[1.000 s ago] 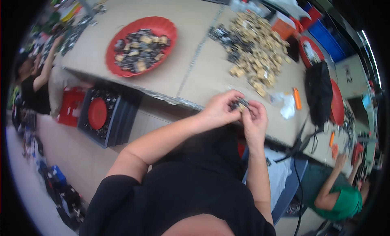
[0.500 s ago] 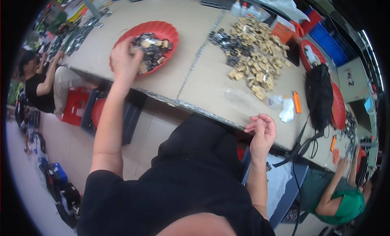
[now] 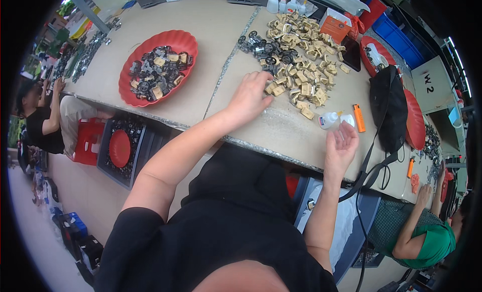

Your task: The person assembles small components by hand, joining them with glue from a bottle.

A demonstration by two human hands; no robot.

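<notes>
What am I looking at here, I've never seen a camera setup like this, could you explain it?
There's no machine: these are a person's two bare hands. All the pictures come from a camera worn on the head, looking down; its wide fisheye lens bends straight edges.

On the table lie a heap of tan pieces with dark wheeled pieces beside it, a red dish of mixed pieces, a small white bottle and a black bag.

The left hand reaches to the heap's edge; whether it grips anything is unclear. The right hand, fingers loosely open near the bottle, appears empty.
</notes>
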